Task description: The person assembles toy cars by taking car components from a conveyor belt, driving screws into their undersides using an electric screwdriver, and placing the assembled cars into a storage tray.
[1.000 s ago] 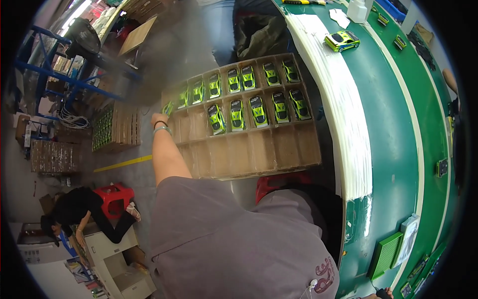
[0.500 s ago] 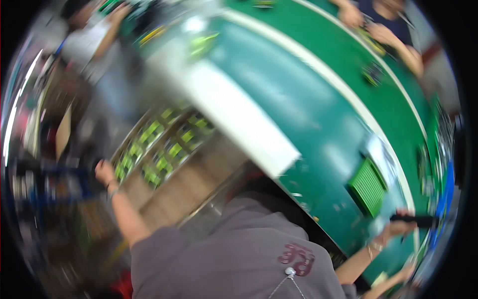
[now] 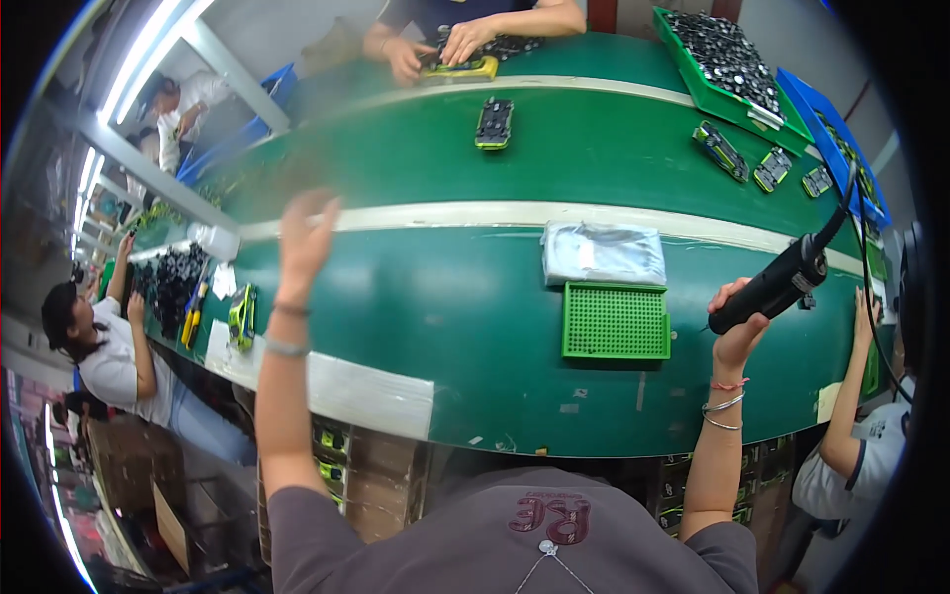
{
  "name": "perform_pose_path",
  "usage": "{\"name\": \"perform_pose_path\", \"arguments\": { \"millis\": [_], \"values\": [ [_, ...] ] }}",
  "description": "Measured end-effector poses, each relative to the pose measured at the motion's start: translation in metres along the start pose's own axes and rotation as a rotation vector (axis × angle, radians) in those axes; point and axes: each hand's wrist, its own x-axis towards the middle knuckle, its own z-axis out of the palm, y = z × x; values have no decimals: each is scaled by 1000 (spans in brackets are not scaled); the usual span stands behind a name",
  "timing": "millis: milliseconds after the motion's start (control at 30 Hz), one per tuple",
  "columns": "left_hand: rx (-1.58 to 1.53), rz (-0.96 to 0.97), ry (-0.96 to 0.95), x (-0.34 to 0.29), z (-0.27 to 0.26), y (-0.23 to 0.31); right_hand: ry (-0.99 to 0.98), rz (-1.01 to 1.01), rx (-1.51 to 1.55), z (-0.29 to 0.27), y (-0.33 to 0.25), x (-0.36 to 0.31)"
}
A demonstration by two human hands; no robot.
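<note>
My right hand [image 3: 737,322] is wrapped round a black cylindrical power screwdriver [image 3: 772,292], tilted, with its cable rising to the upper right. My left arm is stretched over the green bench, and my left hand [image 3: 309,238] is raised near the white strip. Its thumb stands apart; the fingertips are blurred and I see nothing held. Closest to it on the bench, a lime-green and black toy car [image 3: 241,317] lies by the white sheet [image 3: 366,391]. Between my hands sits a green perforated tray [image 3: 616,322], with a clear plastic bag [image 3: 604,254] behind it.
Beyond the strip lie several black-and-green car undersides [image 3: 494,124]. A green bin [image 3: 698,94] of small black parts and a blue bin [image 3: 841,148] stand far right. Across the bench a person's hands [image 3: 465,45] work on a yellow piece. Other people sit left and right.
My view has swung from the compartmented box of green pieces at the left to the bench. My left hand has moved from beside that box to over the bench. The screwdriver stays in my right hand.
</note>
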Motion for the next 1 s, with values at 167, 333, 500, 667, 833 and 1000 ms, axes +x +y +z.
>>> {"name": "perform_pose_path", "arguments": {
  "millis": [167,333,500,667,833,1000],
  "values": [
    [139,211,-100,91,156,75,52,-7,10,6,-1,2],
    [271,-108,-248,118,236,125,36,-10,32,5,-3,2],
    [290,-209,-273,119,257,105,20,35,3,8,-9,1],
    [-174,249,-319,88,235,125,6,59,-33,3,-8,2],
    [-370,598,-434,29,182,182,8,31,-2,5,-7,4],
    [-369,736,-613,-11,166,206,4,8,8,8,-5,5]
  ]
}}
